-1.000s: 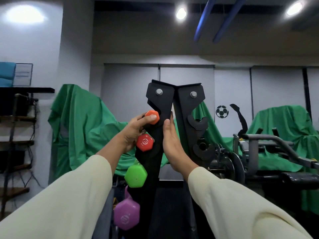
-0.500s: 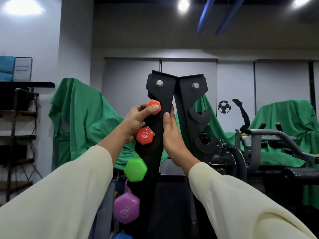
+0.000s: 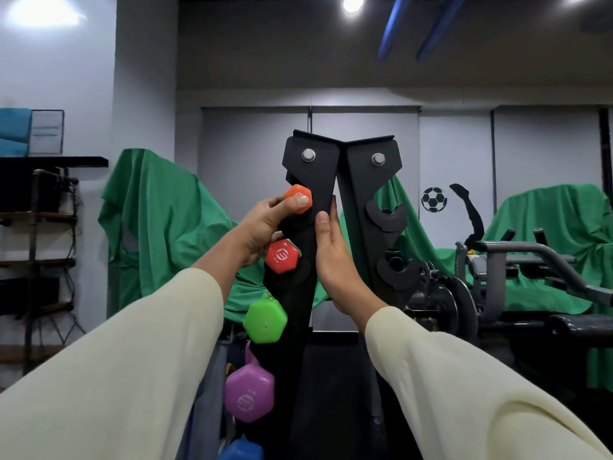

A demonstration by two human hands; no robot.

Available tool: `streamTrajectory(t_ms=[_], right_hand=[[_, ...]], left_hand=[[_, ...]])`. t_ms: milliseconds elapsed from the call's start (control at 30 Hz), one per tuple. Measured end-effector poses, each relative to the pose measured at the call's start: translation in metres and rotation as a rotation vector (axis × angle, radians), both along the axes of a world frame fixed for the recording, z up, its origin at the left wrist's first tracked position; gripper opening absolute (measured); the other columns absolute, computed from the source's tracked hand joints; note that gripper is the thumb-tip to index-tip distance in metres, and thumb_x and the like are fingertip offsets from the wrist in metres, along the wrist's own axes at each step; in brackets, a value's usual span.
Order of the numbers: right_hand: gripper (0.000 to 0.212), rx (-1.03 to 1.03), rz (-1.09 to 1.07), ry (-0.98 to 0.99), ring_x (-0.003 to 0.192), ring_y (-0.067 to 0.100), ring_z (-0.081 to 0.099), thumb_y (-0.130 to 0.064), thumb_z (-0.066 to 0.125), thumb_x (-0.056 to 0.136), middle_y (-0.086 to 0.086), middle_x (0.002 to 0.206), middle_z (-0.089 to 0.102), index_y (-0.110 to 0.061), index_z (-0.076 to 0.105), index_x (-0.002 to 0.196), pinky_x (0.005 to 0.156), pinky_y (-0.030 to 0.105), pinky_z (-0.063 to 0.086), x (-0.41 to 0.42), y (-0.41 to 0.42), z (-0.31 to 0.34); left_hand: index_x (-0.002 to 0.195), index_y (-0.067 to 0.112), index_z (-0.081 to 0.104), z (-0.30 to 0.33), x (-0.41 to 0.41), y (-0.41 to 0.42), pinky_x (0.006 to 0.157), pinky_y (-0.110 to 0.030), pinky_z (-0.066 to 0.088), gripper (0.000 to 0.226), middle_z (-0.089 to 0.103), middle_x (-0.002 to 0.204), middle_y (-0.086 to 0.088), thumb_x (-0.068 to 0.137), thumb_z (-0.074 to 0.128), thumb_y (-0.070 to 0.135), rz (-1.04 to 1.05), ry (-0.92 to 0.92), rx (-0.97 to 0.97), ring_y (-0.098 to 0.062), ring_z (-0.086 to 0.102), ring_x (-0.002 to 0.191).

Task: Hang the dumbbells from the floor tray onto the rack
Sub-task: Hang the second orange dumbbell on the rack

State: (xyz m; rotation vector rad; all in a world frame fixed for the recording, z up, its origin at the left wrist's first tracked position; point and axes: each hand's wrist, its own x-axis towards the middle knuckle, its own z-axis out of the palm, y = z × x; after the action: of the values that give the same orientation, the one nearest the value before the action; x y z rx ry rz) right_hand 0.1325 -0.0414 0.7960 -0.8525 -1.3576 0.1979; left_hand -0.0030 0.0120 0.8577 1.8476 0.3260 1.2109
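Black rack (image 3: 326, 180) stood upright in centre, w/ green cloth (image 3: 159, 224) draped behind. Down its left edge hung the purple dumbbell (image 3: 248, 393), green dumbbell (image 3: 265, 322), then red dumbbell (image 3: 282, 256). Right hand (image 3: 335, 257) lay flat against rack's inner edge, fingers (image 3: 323, 220) straight, holding nothing. Left hand (image 3: 262, 227) gripped the small orange dumbbell (image 3: 298, 197) at the top left slot; its hex end sat just above the thumb, thumb tip pressed on its face, other fingers curled behind & mostly hidden
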Motion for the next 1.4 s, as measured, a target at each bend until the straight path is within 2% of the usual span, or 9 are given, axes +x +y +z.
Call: streamTrajectory(t_ms=[100, 333, 600, 767, 867, 933, 1000, 1067, 1400], right_hand=[[0.067, 0.005, 0.004, 0.003, 0.148, 0.001, 0.037, -0.081, 0.030, 0.095, -0.026, 0.161, 0.038, -0.059, 0.017, 0.157, 0.126, 0.041, 0.030, -0.001, 0.001, 0.000], [0.072, 0.009, 0.012, 0.004, 0.146, 0.002, 0.040, -0.087, 0.033, 0.090, -0.025, 0.158, 0.042, -0.059, 0.023, 0.156, 0.124, 0.042, 0.033, 0.000, 0.005, -0.004], [0.069, 0.023, 0.001, -0.014, 0.147, 0.001, 0.038, -0.085, 0.032, 0.092, -0.025, 0.160, 0.040, -0.060, 0.021, 0.156, 0.125, 0.041, 0.033, 0.003, 0.008, -0.004], [0.070, 0.034, 0.017, -0.007, 0.147, 0.002, 0.039, -0.086, 0.035, 0.091, -0.026, 0.160, 0.039, -0.062, 0.021, 0.155, 0.124, 0.044, 0.033, 0.004, 0.011, -0.003], [0.071, 0.047, 0.015, 0.002, 0.147, 0.001, 0.039, -0.086, 0.035, 0.091, -0.026, 0.159, 0.040, -0.060, 0.022, 0.156, 0.124, 0.042, 0.033, 0.004, 0.011, -0.004], [0.072, 0.049, 0.014, 0.004, 0.146, 0.000, 0.040, -0.088, 0.035, 0.090, -0.027, 0.159, 0.041, -0.061, 0.022, 0.155, 0.124, 0.041, 0.034, 0.004, 0.011, -0.004], [0.073, 0.050, 0.013, -0.004, 0.145, 0.000, 0.041, -0.088, 0.035, 0.089, -0.027, 0.158, 0.041, -0.061, 0.022, 0.155, 0.124, 0.042, 0.034, 0.006, 0.012, -0.005], [0.073, 0.060, 0.009, -0.002, 0.145, 0.000, 0.042, -0.089, 0.035, 0.089, -0.027, 0.158, 0.042, -0.061, 0.023, 0.155, 0.123, 0.041, 0.035, 0.007, 0.013, -0.005], [0.071, 0.048, 0.015, 0.007, 0.142, 0.000, 0.046, -0.087, 0.035, 0.090, -0.027, 0.155, 0.047, -0.060, 0.025, 0.155, 0.122, 0.041, 0.037, 0.004, 0.013, -0.006]], left_hand=[[0.131, 0.011, 0.066, -0.004, -0.001, 0.001, 0.108, -0.047, 0.051, 0.065, 0.076, 0.121, -0.010, 0.079, 0.080, 0.046, -0.033, -0.015, -0.011, -0.025, 0.072, 0.115], [0.123, 0.013, 0.069, -0.011, -0.004, -0.002, 0.080, -0.029, 0.059, 0.046, 0.078, 0.105, -0.003, 0.085, 0.079, 0.036, -0.068, -0.020, -0.030, -0.015, 0.074, 0.098], [0.130, 0.005, 0.064, -0.006, 0.002, 0.002, 0.072, -0.024, 0.060, 0.058, 0.080, 0.102, -0.003, 0.078, 0.080, 0.024, -0.082, -0.161, -0.011, -0.015, 0.077, 0.094], [0.133, 0.006, 0.063, -0.002, 0.003, 0.013, 0.082, -0.030, 0.060, 0.081, 0.077, 0.116, -0.011, 0.065, 0.088, 0.042, -0.053, -0.137, -0.005, -0.023, 0.075, 0.107], [0.133, 0.003, 0.062, 0.000, 0.005, 0.014, 0.080, -0.031, 0.061, 0.087, 0.075, 0.118, -0.015, 0.060, 0.090, 0.042, -0.043, -0.198, -0.052, -0.023, 0.076, 0.104], [0.130, 0.001, 0.065, 0.001, 0.007, 0.015, 0.093, -0.041, 0.061, 0.078, 0.074, 0.120, -0.018, 0.066, 0.089, 0.039, -0.068, -0.154, -0.084, -0.030, 0.073, 0.109], [0.129, 0.001, 0.068, 0.000, 0.007, 0.018, 0.112, -0.053, 0.048, 0.076, 0.072, 0.125, -0.021, 0.069, 0.090, 0.043, -0.085, -0.108, -0.097, -0.038, 0.066, 0.122], [0.129, 0.003, 0.068, 0.000, 0.006, 0.019, 0.117, -0.058, 0.040, 0.079, 0.070, 0.129, -0.021, 0.067, 0.093, 0.046, -0.109, -0.094, -0.097, -0.041, 0.062, 0.128], [0.134, 0.007, 0.067, -0.006, -0.003, 0.015, 0.122, -0.055, 0.035, 0.074, 0.068, 0.135, -0.017, 0.074, 0.085, 0.046, -0.167, -0.073, -0.089, -0.035, 0.059, 0.134]])
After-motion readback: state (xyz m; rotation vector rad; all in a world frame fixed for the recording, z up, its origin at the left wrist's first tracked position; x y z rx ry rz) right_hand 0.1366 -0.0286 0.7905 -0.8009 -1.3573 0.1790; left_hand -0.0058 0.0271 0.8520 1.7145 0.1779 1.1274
